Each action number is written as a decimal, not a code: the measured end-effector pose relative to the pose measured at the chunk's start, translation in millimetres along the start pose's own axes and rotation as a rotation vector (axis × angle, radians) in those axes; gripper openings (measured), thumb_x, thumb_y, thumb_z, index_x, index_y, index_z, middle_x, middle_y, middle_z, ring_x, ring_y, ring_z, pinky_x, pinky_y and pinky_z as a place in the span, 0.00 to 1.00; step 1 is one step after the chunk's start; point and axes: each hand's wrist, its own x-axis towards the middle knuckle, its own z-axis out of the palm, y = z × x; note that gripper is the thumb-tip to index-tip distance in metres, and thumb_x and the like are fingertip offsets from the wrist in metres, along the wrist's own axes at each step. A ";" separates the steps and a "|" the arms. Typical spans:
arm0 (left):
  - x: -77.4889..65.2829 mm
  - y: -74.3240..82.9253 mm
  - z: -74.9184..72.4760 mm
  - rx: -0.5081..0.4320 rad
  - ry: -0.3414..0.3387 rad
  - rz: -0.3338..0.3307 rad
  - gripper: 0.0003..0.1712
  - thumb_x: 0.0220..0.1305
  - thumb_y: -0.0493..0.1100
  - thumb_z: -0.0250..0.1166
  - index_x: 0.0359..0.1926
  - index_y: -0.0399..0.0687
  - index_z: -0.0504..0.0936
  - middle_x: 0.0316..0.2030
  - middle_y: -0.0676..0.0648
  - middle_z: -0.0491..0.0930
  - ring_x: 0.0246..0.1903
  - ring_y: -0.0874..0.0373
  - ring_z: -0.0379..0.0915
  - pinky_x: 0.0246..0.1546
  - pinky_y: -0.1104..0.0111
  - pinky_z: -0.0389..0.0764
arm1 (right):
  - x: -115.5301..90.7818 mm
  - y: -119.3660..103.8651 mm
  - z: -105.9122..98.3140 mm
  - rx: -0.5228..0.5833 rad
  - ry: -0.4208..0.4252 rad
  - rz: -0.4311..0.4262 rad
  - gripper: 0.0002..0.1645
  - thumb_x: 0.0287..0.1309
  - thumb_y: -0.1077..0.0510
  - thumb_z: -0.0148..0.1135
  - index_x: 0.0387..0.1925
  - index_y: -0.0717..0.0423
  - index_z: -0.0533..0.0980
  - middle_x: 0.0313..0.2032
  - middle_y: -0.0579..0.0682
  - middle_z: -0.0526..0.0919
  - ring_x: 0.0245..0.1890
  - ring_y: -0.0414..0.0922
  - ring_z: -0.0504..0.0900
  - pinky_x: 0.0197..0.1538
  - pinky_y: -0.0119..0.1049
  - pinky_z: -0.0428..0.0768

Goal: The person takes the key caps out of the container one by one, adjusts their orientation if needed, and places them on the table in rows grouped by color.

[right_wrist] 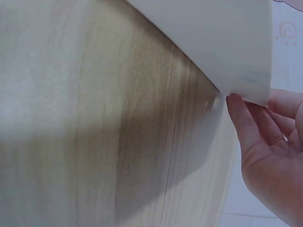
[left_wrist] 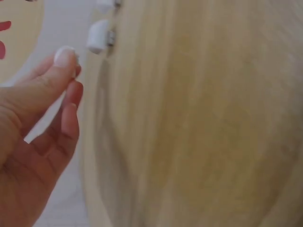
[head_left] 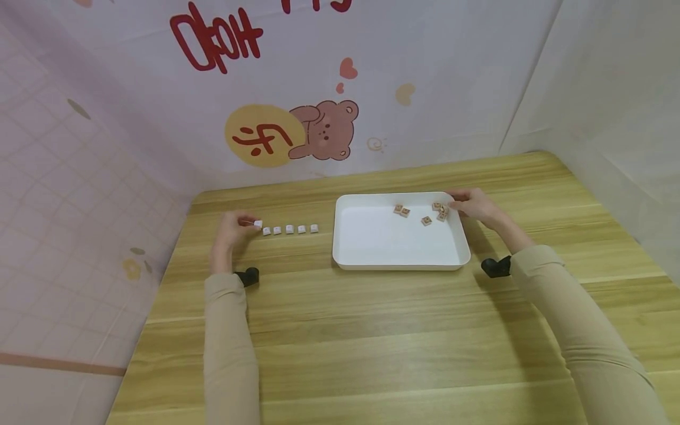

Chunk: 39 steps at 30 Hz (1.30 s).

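Observation:
My left hand [head_left: 232, 229] pinches a small white keycap-like block [head_left: 258, 224] between thumb and fingertips. In the left wrist view, the thumb of the left hand [left_wrist: 42, 104] hides most of that block. Just right of it, several similar white blocks [head_left: 289, 229] form a row on the table, and the nearest [left_wrist: 97, 37] shows a greyish underside. My right hand [head_left: 475, 208] grips the far right corner of a shallow white tray [head_left: 393, 267]. In the right wrist view, the fingers of the right hand [right_wrist: 272, 137] lie against the tray's outer wall [right_wrist: 227, 42].
Several small brown square pieces [head_left: 427, 221] lie in the tray, mostly toward its right side. Wood-patterned table [head_left: 340, 330] surrounds everything. A printed white curtain [head_left: 446, 118] hangs behind the table, with more white cloth at the sides. Each wrist wears a black mount [head_left: 496, 267].

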 end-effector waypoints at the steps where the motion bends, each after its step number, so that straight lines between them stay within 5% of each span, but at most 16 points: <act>1: 0.2 -2.9 0.3 0.020 -0.002 0.004 0.17 0.61 0.35 0.64 0.51 0.33 0.79 0.47 0.30 0.79 0.49 0.42 0.74 0.51 0.57 0.75 | 0.0 0.0 0.1 -0.001 0.000 0.000 0.31 0.71 0.58 0.45 0.71 0.64 0.53 0.69 0.70 0.56 0.68 0.64 0.60 0.64 0.57 0.68; 7: 4.8 -15.9 1.0 0.093 0.010 0.047 0.15 0.57 0.31 0.66 0.46 0.28 0.80 0.41 0.30 0.80 0.41 0.46 0.75 0.43 0.66 0.74 | -0.1 -0.9 1.4 -0.006 -0.001 0.001 0.31 0.70 0.59 0.45 0.70 0.65 0.54 0.69 0.70 0.57 0.68 0.64 0.61 0.64 0.57 0.69; 14: 2.5 -15.3 -2.4 0.063 -0.031 0.010 0.17 0.58 0.30 0.64 0.49 0.27 0.78 0.44 0.30 0.78 0.42 0.48 0.73 0.40 0.74 0.70 | -1.0 -1.3 1.9 0.006 -0.005 -0.003 0.32 0.71 0.59 0.45 0.71 0.65 0.53 0.69 0.70 0.56 0.67 0.65 0.60 0.64 0.57 0.68; 21: -2.7 -1.8 -6.4 0.063 -0.094 -0.027 0.23 0.62 0.31 0.61 0.59 0.31 0.72 0.56 0.29 0.73 0.55 0.38 0.69 0.57 0.55 0.72 | 0.3 1.0 2.2 -0.004 -0.004 -0.008 0.31 0.71 0.59 0.45 0.70 0.65 0.53 0.68 0.70 0.57 0.67 0.65 0.61 0.64 0.57 0.69; 25: 1.8 21.7 -1.4 0.051 -0.049 0.011 0.23 0.66 0.37 0.59 0.60 0.36 0.72 0.59 0.32 0.72 0.60 0.39 0.67 0.61 0.49 0.69 | -0.7 1.3 1.4 -0.012 -0.001 -0.011 0.32 0.71 0.58 0.45 0.71 0.65 0.53 0.68 0.70 0.57 0.67 0.65 0.61 0.64 0.58 0.69; 29: 11.1 58.8 19.6 -0.056 -0.020 0.122 0.21 0.68 0.42 0.57 0.59 0.37 0.74 0.57 0.35 0.75 0.58 0.42 0.71 0.60 0.51 0.72 | -1.2 -0.1 1.2 -0.004 -0.001 -0.006 0.32 0.71 0.58 0.45 0.71 0.63 0.53 0.69 0.70 0.57 0.67 0.64 0.61 0.64 0.57 0.69; 39: 40.5 156.8 101.6 -0.222 -0.240 0.316 0.20 0.67 0.43 0.60 0.57 0.38 0.76 0.54 0.39 0.78 0.55 0.48 0.74 0.57 0.59 0.75 | -2.4 -1.4 2.0 -0.020 0.015 -0.015 0.31 0.70 0.59 0.46 0.70 0.64 0.54 0.68 0.71 0.59 0.66 0.64 0.62 0.64 0.57 0.69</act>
